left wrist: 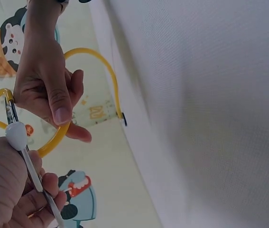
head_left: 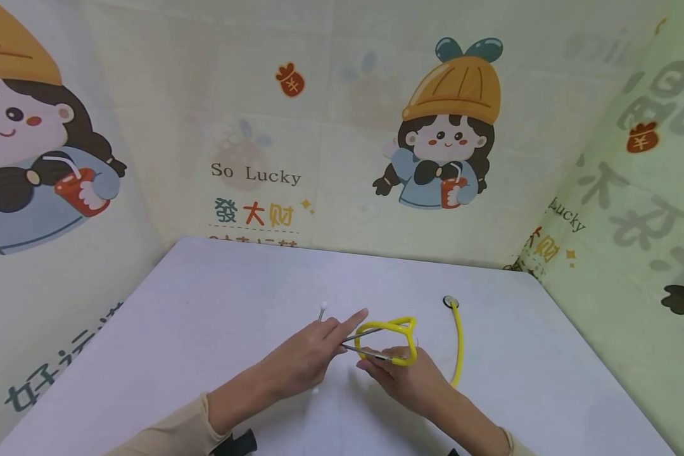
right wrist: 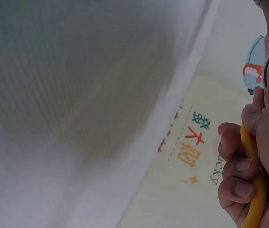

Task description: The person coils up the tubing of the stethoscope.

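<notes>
A stethoscope with yellow tubing (head_left: 401, 328) is held in the air between both hands. My left hand (head_left: 304, 358) grips its metal ear tubes (left wrist: 33, 173); one white ear tip (head_left: 323, 306) sticks out beyond the fingers, and the index finger points toward the yellow tubing. My right hand (head_left: 413, 380) holds the tubing, which loops above that hand; in the right wrist view its fingers (right wrist: 238, 187) curl round the yellow tube (right wrist: 255, 204). From there the tubing runs out to the round chest piece (head_left: 450, 302), lying on the table to the right. Fingers partly hide the metal tubes.
The white table (head_left: 234, 304) spreads under both hands. A printed cloth wall (head_left: 342, 126) with cartoon figures encloses its back and sides. A dark cylindrical object (head_left: 236, 443) shows by the left sleeve at the lower edge.
</notes>
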Demonstrator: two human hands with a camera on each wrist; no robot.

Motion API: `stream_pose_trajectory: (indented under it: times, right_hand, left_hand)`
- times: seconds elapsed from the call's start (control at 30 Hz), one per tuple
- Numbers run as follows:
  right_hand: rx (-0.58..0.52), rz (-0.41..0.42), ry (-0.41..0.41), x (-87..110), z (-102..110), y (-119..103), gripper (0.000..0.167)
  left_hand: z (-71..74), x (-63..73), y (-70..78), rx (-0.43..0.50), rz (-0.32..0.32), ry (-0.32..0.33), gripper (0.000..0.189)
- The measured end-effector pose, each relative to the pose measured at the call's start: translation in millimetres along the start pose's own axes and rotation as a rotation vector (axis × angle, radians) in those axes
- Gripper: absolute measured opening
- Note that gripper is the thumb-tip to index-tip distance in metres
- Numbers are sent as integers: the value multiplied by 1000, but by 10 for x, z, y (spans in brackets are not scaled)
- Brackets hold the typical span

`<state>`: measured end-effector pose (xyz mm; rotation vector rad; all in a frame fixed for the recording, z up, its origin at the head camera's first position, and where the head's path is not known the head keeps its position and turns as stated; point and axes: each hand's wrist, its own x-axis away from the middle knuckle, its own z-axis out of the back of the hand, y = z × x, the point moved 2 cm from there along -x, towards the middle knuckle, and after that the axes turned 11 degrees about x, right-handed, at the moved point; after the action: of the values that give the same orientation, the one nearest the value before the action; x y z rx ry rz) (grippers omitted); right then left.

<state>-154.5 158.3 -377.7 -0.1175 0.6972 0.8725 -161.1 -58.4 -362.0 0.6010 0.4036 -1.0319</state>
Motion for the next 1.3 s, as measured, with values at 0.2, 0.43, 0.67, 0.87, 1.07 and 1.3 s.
stream_pose_trajectory:
  times: [0.2,0.43,0.67,0.87,1.07,1.3]
  right_hand:
    - [47,-31,-110,-1,12,-105,16]
    - [29,-75,-255,-39,74,-216,15]
    - [77,-49,-249,-68,169,-295,21]
    - [157,-44,-294,-117,264,-347,23]
    - [241,12,-354,-148,371,-367,23]
    - [294,140,-228,-201,545,-344,30]
  left_hand:
    - [-4,0,-30,-31,15,4,79]
    - [-19,1,-55,-5,116,-24,73]
    - [-26,-10,-81,32,201,-82,72]
    - [-25,-27,-106,17,222,-124,73]
    - [-28,-22,-118,9,211,-153,77]
    - [-34,-1,-134,-21,220,-221,85]
